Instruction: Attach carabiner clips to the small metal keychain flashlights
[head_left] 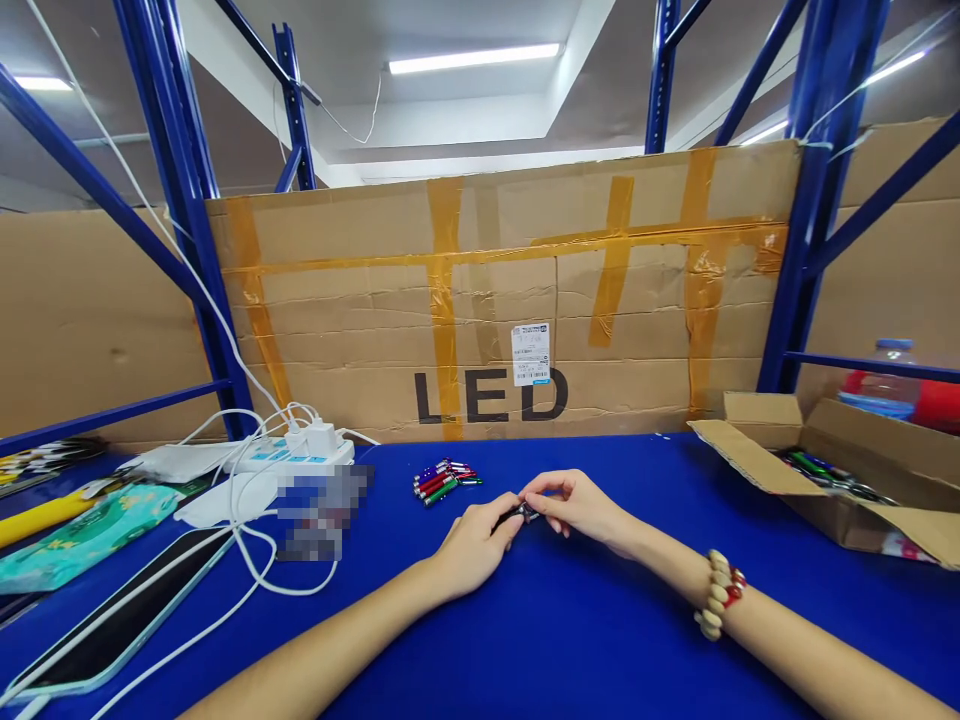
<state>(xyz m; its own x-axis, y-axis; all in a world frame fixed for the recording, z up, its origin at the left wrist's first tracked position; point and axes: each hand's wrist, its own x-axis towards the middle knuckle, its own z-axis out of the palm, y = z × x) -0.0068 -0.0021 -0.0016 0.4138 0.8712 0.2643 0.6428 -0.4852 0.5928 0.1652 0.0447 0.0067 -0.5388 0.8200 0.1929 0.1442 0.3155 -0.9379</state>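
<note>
My left hand (474,545) is closed around a small black object with silver parts (523,512), held low over the blue tabletop. From the other side, the bent fingers of my right hand (574,503) pinch at the silver end of it. Fingers cover most of this object, so its exact kind does not show. Just beyond my left hand lies a small pile of short shiny metal tubes (442,482) in red, green, blue and purple with silver ends.
At right, an open cardboard box (825,510) holds several thin coloured and dark items. A white power strip (300,450) with tangled white cables (251,540) sits at left, near a phone (124,610). Cardboard marked LED (491,395) closes off the back between blue posts.
</note>
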